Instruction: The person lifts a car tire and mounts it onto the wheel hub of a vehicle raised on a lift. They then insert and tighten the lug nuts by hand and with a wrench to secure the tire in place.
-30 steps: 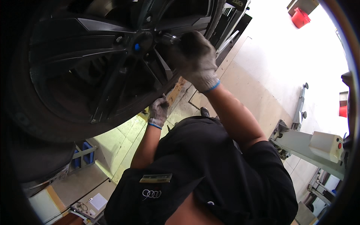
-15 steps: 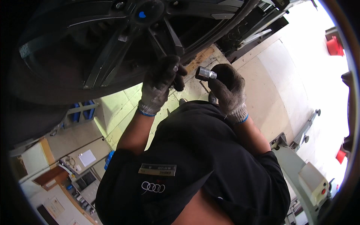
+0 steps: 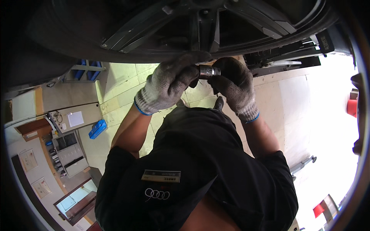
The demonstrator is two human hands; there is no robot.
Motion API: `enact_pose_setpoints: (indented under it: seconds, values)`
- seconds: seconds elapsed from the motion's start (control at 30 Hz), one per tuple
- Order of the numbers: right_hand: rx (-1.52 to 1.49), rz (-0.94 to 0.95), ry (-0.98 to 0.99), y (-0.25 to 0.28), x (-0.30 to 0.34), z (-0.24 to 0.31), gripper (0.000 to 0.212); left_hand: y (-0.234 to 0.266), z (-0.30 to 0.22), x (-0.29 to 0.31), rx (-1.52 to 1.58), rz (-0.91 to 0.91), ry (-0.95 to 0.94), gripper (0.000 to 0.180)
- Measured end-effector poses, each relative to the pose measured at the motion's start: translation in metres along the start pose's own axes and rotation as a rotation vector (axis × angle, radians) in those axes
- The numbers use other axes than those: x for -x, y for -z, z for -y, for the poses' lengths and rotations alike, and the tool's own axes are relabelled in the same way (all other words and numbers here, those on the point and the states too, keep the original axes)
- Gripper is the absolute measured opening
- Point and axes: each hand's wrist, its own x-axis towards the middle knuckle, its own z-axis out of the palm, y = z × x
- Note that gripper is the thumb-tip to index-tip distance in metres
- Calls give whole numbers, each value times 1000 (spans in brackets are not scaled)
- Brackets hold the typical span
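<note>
Grey-and-dark work gloves cover both my hands, which meet just below the rim of a large dark spoked wheel [image 3: 206, 29]. My right hand [image 3: 237, 82] is closed, its thumb and fingers pinching the narrow end of a short, shiny metal socket [image 3: 208, 72] that lies level. At the socket's other end, the curled fingers of my left hand [image 3: 169, 79] come up against it. What those left fingers grip, if anything, is hidden by the glove.
A blue box [image 3: 98, 129] is on the floor at left, near a grey cabinet [image 3: 71, 154]. Blue-and-grey stand parts [image 3: 85, 70] show beneath the tyre. Dark equipment [image 3: 285, 57] lies beyond my right hand, and a red object [image 3: 351, 107] is at the far right.
My hands, apart before, have come together at the socket; the left one moved right toward it. The socket has turned more level. The view has shifted, with the wheel now higher and further right.
</note>
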Motion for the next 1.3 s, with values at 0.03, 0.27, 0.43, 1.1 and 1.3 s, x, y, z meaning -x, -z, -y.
enact_pose_setpoints:
  seconds: [0.03,0.27,0.43,1.1,1.3]
  values:
    - [-6,-12,17,-6,0,-3,25,0,-1,1,-24,-27,23,31]
    - [-491,46,-126,-49,1,-17,19,7,28,13,-247,-258,-350,30]
    - [-764,51,-226,-94,19,-32,48,52,50,37,-287,-47,-460,33]
    - [1103,-962,704,-98,-79,23,33,72,118,155,463,101,457,55]
    - [1293,-788,771,-90,-83,36,28,55,137,183,411,73,540,45]
